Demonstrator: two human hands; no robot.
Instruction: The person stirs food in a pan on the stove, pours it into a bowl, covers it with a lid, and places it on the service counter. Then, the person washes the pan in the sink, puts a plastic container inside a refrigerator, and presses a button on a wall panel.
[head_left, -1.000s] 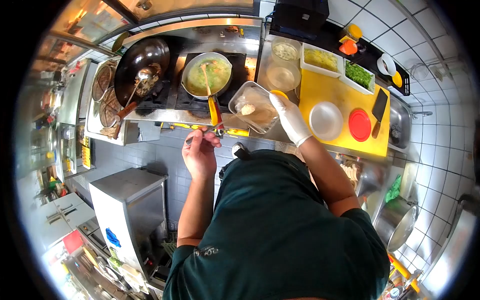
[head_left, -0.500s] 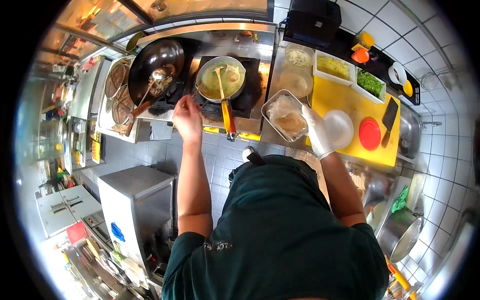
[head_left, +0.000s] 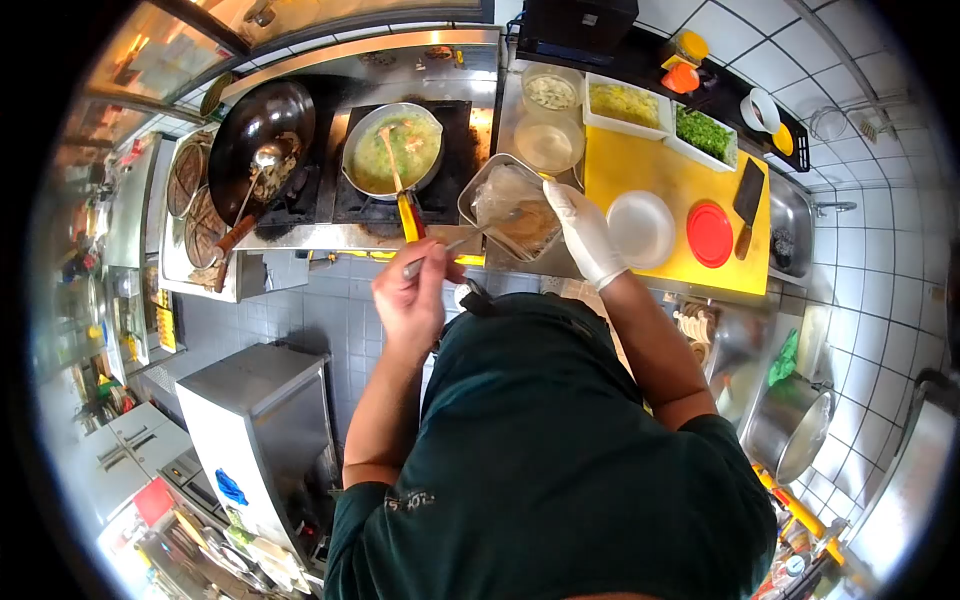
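My bare left hand (head_left: 410, 295) is closed round the handle of a metal spoon (head_left: 455, 245), whose far end reaches into a metal container. This container (head_left: 468, 207), lined with clear plastic and holding a pale brown paste (head_left: 530, 225), is tilted. My gloved right hand (head_left: 585, 235) grips its right side, with the fingers partly hidden. Left of it, a pan (head_left: 437, 150) on the stove holds greenish soup with a wooden spoon (head_left: 389, 155) in it. The pan's yellow handle (head_left: 409, 215) points toward me, just above my left hand.
A dark wok (head_left: 240, 125) with a ladle sits at the left burner. On the right, a yellow board (head_left: 625, 175) bears a white bowl (head_left: 640, 230), a red lid (head_left: 709, 234) and a knife (head_left: 747, 195). Behind are tubs of chopped vegetables (head_left: 705, 135) and a sink (head_left: 790, 235).
My left hand has come back from the pan to the container with the spoon. A pale lump seen in the pan half a second ago is no longer distinct. The container stays in my right hand.
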